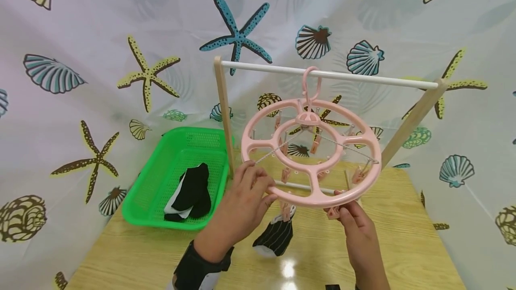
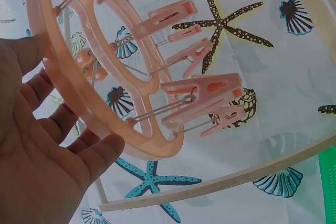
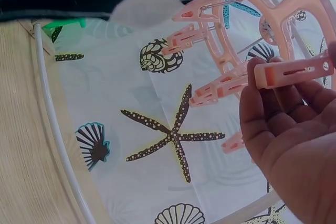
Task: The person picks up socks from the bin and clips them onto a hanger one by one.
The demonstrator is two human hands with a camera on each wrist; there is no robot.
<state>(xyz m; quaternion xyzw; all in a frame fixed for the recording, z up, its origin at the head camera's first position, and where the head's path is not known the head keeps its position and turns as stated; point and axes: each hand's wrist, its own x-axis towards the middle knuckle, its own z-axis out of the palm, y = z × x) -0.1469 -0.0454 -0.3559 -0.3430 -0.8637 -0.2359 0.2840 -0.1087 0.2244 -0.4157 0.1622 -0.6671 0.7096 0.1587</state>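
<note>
A pink round clip hanger [image 1: 316, 198] hangs by its hook from a white rail. My left hand [image 1: 247, 200] holds the hanger's near left rim, and the left wrist view shows its fingers at the ring [image 2: 79, 98]. At the near right rim, my right hand [image 1: 359, 232] pinches a pink clothespin [image 1: 333, 212], seen larger as a clothespin [image 3: 294, 72] in the right wrist view. Between the hands hangs a dark striped sock [image 1: 276, 236] with a pale toe, clipped by another clothespin [image 1: 285, 213]. Several more clothespins dangle under the ring.
The rail [image 1: 363, 78] rests on wooden posts [image 1: 224, 115] on a wooden table [image 1: 133, 254]. Left of it sits a green basket [image 1: 141, 191] holding black and white cloth items [image 1: 193, 191]. A shell-patterned curtain [image 1: 181, 21] stands behind.
</note>
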